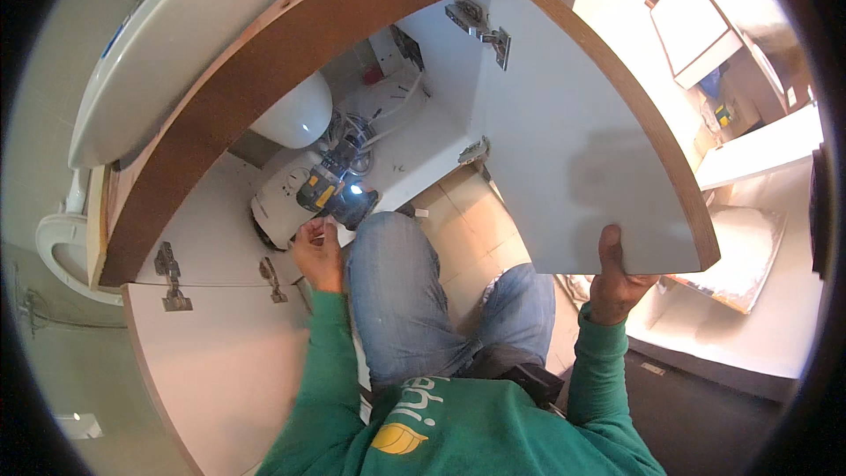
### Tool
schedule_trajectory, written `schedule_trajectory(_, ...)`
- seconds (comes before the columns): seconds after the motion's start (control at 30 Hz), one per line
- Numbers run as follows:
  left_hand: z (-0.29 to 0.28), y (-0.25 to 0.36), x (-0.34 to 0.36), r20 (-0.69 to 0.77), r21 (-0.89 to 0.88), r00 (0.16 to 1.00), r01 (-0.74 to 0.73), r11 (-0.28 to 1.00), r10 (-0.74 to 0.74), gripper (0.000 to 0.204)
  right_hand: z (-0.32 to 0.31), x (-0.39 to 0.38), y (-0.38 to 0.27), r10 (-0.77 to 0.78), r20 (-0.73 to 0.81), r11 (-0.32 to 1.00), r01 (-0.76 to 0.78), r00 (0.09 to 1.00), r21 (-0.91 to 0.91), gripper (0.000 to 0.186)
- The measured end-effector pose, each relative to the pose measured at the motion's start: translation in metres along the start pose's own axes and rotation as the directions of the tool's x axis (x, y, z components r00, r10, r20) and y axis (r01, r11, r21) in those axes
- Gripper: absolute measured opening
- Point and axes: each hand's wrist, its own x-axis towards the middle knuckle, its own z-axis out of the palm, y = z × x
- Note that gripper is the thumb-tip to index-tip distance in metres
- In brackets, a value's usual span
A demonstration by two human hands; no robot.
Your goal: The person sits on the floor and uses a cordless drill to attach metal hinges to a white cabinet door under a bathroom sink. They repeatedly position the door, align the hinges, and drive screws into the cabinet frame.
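Kneeling in front of an open cabinet under a washbasin [176, 35], green sleeves and blue jeans in view. Left hand [317, 251] closed around the grip of a black and yellow drill [333, 187], its small work light lit, nose aimed into the cabinet toward the tangle of hoses [357, 128] below the white basin bowl [295, 115]. Right hand [617, 278] clamped on the lower corner of the right cabinet door [582, 141], thumb up against the white inner face, fingers hidden behind the panel. Door swung wide open, hanging on two metal hinges [483, 25] at its inner edge, brown edge band along its outer side. Left door [220, 344] also open, two hinges showing near its top edge. Toilet [66, 251] at far left, tiled floor [476, 211] under the knees.

Door panel likely stiff, flat and fairly heavy, smooth laminate probably slick in the palm; best gripped at an edge or corner, as now, well away from the hinges. Drill likely dense and nose-heavy, best held firmly by the handle
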Motion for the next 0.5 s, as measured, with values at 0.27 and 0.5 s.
schedule_trajectory(0.27, 0.051, 0.244, 0.057, 0.071, -0.413, 0.787, -0.536, 0.737, 0.612, 0.032, -0.007, -0.005, -0.002, 0.094, 0.077, 0.991, -0.085, 0.993, -0.107, 0.029)
schedule_trajectory(0.5, 0.119, 0.280, 0.074, 0.085, -0.534, 0.874, -0.366, 0.762, 0.479, 0.033, -0.002, -0.007, -0.009, 0.132, -0.039, 0.991, -0.133, 0.990, -0.016, 0.023)
